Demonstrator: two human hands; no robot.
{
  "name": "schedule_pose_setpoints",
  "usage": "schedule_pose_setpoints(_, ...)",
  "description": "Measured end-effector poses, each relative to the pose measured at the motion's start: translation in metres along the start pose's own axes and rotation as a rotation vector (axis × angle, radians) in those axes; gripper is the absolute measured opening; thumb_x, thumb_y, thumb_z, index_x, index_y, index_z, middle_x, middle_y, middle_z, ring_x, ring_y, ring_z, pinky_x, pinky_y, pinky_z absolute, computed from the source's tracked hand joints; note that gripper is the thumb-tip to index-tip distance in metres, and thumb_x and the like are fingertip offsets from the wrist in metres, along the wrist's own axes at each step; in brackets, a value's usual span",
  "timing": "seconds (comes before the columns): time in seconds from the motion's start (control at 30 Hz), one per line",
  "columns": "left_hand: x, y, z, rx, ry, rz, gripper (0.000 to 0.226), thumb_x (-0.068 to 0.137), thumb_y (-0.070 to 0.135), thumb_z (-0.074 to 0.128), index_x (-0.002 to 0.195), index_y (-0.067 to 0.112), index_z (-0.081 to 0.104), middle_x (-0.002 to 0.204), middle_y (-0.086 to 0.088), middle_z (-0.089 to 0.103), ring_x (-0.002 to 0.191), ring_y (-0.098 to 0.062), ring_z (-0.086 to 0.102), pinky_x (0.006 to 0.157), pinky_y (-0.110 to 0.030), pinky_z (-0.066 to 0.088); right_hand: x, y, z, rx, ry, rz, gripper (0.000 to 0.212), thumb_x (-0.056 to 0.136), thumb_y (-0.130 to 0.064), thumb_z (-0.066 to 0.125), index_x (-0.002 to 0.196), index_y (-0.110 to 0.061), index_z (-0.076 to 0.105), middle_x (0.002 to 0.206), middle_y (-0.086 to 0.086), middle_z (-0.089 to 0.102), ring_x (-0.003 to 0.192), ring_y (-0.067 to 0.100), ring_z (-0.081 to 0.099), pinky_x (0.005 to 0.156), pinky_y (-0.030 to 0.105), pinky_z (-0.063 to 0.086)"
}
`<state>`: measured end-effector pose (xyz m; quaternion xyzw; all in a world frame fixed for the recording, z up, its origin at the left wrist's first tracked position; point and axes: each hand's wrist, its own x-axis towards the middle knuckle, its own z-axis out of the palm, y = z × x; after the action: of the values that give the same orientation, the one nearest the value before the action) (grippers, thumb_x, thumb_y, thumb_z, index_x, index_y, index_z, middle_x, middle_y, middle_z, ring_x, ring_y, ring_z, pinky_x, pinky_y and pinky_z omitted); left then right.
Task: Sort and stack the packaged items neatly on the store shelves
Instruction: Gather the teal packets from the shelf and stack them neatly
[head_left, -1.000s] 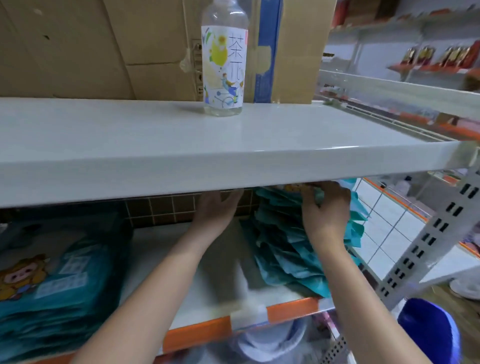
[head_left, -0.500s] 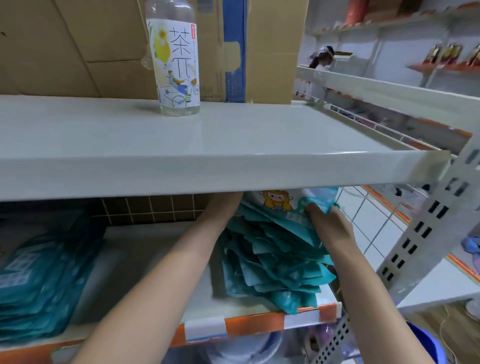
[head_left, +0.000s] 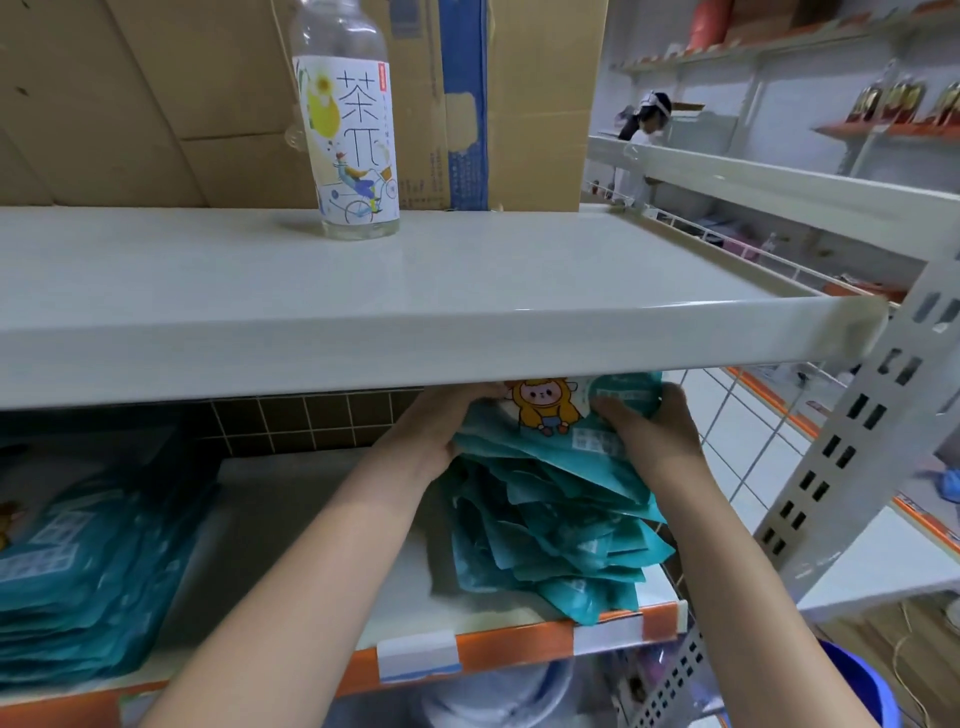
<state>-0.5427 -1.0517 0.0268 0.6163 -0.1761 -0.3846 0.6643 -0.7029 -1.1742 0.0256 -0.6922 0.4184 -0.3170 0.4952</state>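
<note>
We have both hands under the upper shelf (head_left: 363, 317), a smooth, glossy white board with a rounded front lip that hides our fingertips. Our left hand (head_left: 441, 421) grips the left edge of the top teal packet (head_left: 566, 421), a flat, crinkly plastic pouch printed with a cartoon child in a yellow hood; our right hand (head_left: 654, 431) curls its fingers over the packet's right side. It lies on top of a slumped, fanned-out stack of teal packets (head_left: 550, 525) at the right end of the lower shelf (head_left: 311, 525), which is pale with an orange front strip. A second, flatter pile of the same packets (head_left: 88, 571) sits at the far left of that shelf, well apart. Brown square tiles back the lower shelf.

On the upper shelf a clear plastic tea bottle (head_left: 348, 130) stands upright before brown cardboard boxes (head_left: 156, 93). To the right a perforated white steel upright (head_left: 857, 441) leans across the view, with further shelving behind it. A blue bucket (head_left: 862, 686) sits low at the near right.
</note>
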Motion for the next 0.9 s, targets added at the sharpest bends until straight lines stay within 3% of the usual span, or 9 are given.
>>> schedule_pose_setpoints(0.1, -0.008, 0.002, -0.013, 0.092, 0.011, 0.015, 0.025, 0.077, 0.022, 0.069, 0.099, 0.011, 0.069, 0.103, -0.012, 0.071, 0.103, -0.028, 0.064, 0.099, -0.044, 0.047, -0.018, -0.012, 0.011, 0.132, 0.011, -0.112, 0.048, 0.082, -0.023, 0.071, 0.124, -0.021, 0.046, 0.106, -0.006, 0.063, 0.094, 0.013, 0.063, 0.084, 0.033, 0.051)
schedule_pose_setpoints(0.23, -0.023, 0.001, -0.044, 0.060, 0.053, 0.016, 0.019, 0.085, 0.026, 0.066, 0.100, 0.014, 0.070, 0.097, -0.006, 0.074, 0.098, -0.023, 0.067, 0.095, -0.039, 0.050, -0.039, -0.032, 0.034, 0.257, -0.044, -0.175, 0.035, 0.084, -0.012, 0.068, 0.113, -0.024, 0.051, 0.095, -0.016, 0.061, 0.086, 0.000, 0.058, 0.066, 0.014, 0.044)
schedule_pose_setpoints(0.37, -0.048, -0.012, -0.098, -0.010, 0.184, 0.095, 0.022, 0.084, 0.018, 0.067, 0.105, 0.013, 0.062, 0.098, -0.011, 0.069, 0.088, -0.023, 0.067, 0.065, -0.030, 0.055, -0.062, -0.041, 0.070, 0.267, -0.207, -0.181, 0.028, 0.086, -0.008, 0.064, 0.103, -0.028, 0.054, 0.095, -0.014, 0.063, 0.084, 0.002, 0.060, 0.060, 0.013, 0.046)
schedule_pose_setpoints(0.5, -0.072, -0.048, -0.161, 0.012, 0.247, 0.086, 0.038, 0.061, 0.017, 0.075, 0.097, 0.012, 0.060, 0.101, -0.019, 0.068, 0.100, -0.039, 0.063, 0.089, -0.048, 0.052, -0.082, -0.027, 0.129, 0.081, -0.436, -0.153, 0.037, 0.081, 0.000, 0.063, 0.110, -0.023, 0.056, 0.103, -0.005, 0.066, 0.096, 0.012, 0.063, 0.074, 0.024, 0.051)
schedule_pose_setpoints(0.57, -0.078, -0.066, -0.180, 0.030, 0.353, 0.071, 0.045, 0.051, 0.020, 0.071, 0.094, 0.015, 0.059, 0.105, -0.019, 0.067, 0.096, -0.035, 0.064, 0.091, -0.048, 0.050, -0.089, -0.010, 0.162, 0.054, -0.467, -0.081, 0.038, 0.081, 0.002, 0.062, 0.112, -0.019, 0.054, 0.104, -0.001, 0.066, 0.098, 0.018, 0.063, 0.080, 0.031, 0.054)
schedule_pose_setpoints(0.63, -0.080, -0.083, -0.194, 0.086, 0.419, 0.094, 0.063, 0.055, 0.017, 0.071, 0.116, 0.013, 0.055, 0.118, -0.014, 0.062, 0.104, -0.028, 0.060, 0.096, -0.042, 0.047, -0.094, 0.007, 0.188, 0.080, -0.465, -0.018, 0.040, 0.080, 0.005, 0.061, 0.111, -0.019, 0.053, 0.103, 0.001, 0.065, 0.100, 0.022, 0.063, 0.081, 0.032, 0.054)
schedule_pose_setpoints(0.7, -0.081, -0.095, -0.205, 0.126, 0.431, 0.096, 0.079, 0.070, 0.008, 0.076, 0.140, 0.013, 0.039, 0.134, -0.007, 0.053, 0.120, -0.023, 0.052, 0.106, -0.041, 0.040, -0.097, 0.022, 0.206, 0.122, -0.458, 0.025, 0.044, 0.081, 0.009, 0.059, 0.116, -0.016, 0.052, 0.107, 0.004, 0.064, 0.103, 0.022, 0.061, 0.076, 0.027, 0.051)
schedule_pose_setpoints(0.8, -0.081, -0.117, -0.215, 0.174, 0.399, 0.063, 0.086, 0.074, 0.011, 0.075, 0.147, 0.015, 0.028, 0.143, -0.002, 0.044, 0.128, -0.019, 0.042, 0.108, -0.030, 0.031, -0.098, 0.042, 0.222, 0.162, -0.441, 0.055, 0.054, 0.082, 0.011, 0.057, 0.128, -0.014, 0.045, 0.114, 0.005, 0.059, 0.108, 0.020, 0.057, 0.081, 0.026, 0.045)
schedule_pose_setpoints(0.9, -0.077, -0.135, -0.215, 0.189, 0.370, 0.023, 0.090, 0.079, 0.020, 0.074, 0.150, 0.013, 0.020, 0.151, -0.001, 0.032, 0.138, -0.019, 0.031, 0.109, -0.027, 0.023, -0.100, 0.064, 0.228, 0.138, -0.444, 0.064, 0.052, 0.085, 0.005, 0.059, 0.127, -0.019, 0.040, 0.115, 0.004, 0.058, 0.110, 0.020, 0.057, 0.088, 0.028, 0.046)
